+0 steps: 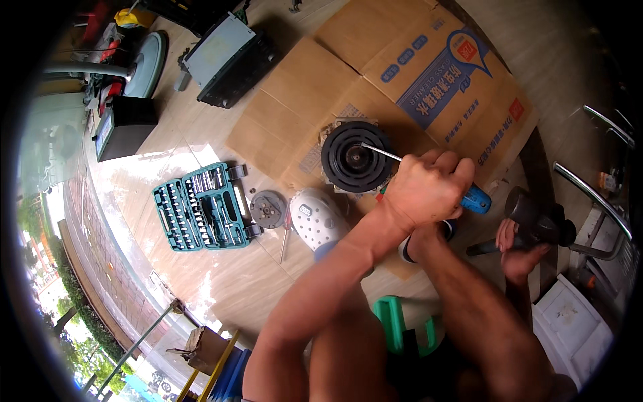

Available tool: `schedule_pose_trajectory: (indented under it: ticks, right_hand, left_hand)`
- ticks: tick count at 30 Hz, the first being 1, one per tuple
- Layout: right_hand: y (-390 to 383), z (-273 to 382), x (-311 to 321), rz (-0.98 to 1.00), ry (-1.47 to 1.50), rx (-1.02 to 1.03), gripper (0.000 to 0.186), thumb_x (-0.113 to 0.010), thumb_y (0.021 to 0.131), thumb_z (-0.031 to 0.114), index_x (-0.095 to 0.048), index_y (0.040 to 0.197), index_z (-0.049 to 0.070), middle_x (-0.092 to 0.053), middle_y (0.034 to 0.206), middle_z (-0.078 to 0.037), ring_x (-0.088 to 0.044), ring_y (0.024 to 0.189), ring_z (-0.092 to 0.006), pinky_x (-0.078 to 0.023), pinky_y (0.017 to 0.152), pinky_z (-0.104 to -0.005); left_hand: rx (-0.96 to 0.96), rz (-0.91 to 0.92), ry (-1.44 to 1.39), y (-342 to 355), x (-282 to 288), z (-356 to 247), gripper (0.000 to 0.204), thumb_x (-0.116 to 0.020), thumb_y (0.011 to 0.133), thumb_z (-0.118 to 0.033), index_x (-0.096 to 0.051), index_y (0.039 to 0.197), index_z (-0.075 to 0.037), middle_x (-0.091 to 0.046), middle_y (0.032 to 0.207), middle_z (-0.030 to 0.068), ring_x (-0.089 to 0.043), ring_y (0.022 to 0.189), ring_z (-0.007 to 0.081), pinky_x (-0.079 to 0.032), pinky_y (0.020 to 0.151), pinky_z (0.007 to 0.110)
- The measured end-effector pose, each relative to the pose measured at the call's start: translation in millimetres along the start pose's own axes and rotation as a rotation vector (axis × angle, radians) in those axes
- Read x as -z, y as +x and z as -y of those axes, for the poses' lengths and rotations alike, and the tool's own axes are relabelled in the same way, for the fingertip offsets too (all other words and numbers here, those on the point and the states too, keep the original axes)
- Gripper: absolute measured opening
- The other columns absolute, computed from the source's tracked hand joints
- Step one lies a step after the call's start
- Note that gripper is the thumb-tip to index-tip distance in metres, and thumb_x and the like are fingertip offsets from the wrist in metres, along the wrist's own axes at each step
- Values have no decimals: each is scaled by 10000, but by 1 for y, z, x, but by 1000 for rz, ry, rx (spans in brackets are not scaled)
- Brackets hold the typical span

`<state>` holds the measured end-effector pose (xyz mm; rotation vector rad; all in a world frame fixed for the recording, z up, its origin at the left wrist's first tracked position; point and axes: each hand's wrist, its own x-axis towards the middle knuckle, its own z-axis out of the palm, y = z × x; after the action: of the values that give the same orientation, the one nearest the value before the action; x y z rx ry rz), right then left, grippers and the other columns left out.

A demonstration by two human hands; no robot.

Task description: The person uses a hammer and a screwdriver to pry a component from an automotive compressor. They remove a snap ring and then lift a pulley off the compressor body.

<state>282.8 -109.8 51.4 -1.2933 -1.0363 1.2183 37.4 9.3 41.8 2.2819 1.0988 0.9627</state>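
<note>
My left hand (432,187) is closed on a screwdriver with a blue handle (475,199). Its metal shaft (382,152) reaches left onto a round black pulley-like part (340,167), the tip near the centre hub. This part sits on a metal body on cardboard. At the right, my right hand (522,258) is closed around a dark mallet-like tool (539,218), held away from the pulley. A round grey metal plate (268,209) lies left of my white shoe (311,218), beside a thin metal tool (284,244).
A flattened cardboard box (281,114) covers part of the tiled floor. An open teal socket set (201,208) lies left. A boxy metal unit (231,67) and a black box (134,127) sit upper left. Curved chrome tubes (589,194) stand right; green plastic (392,318) shows below.
</note>
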Motion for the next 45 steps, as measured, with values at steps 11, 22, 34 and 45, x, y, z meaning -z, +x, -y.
schedule_pose_trajectory:
  ticks: [11, 22, 34, 45]
  right_hand:
    - [8, 76, 2, 102, -557, 91, 538, -690, 961, 461, -671, 1185, -28, -660, 767, -42, -574, 699, -133, -474, 644, -321]
    - [-70, 203, -60, -48, -680, -624, 713, -620, 863, 645, -612, 1220, 28, -602, 1087, -138, -524, 1008, -170, -389, 909, -326]
    - [-71, 204, -119, -182, -722, -578, 605, -522, 923, 677, -573, 1011, 80, -507, 813, -69, -435, 738, -124, -344, 703, -287]
    - [-18, 112, 2, -391, -294, -308, 608, -404, 1028, 680, -491, 805, 122, -350, 518, 23, -313, 382, -105, -276, 378, -288]
  left_hand:
    - [185, 145, -18, 6, 6, -8, 230, -708, 756, -160, -590, 916, -44, -631, 841, 169, -656, 876, 407, -543, 749, 501]
    - [242, 354, -50, 18, 9, -15, 300, -700, 714, -219, -722, 930, -13, -701, 1020, 261, -682, 987, 447, -557, 874, 488]
    - [189, 273, -83, 15, 27, 0, 299, -691, 729, -166, -745, 1006, -67, -728, 964, 240, -706, 929, 422, -573, 837, 489]
    - [149, 298, -157, 22, 16, 0, 208, -703, 736, -154, -707, 935, -93, -718, 784, 156, -713, 784, 399, -572, 719, 486]
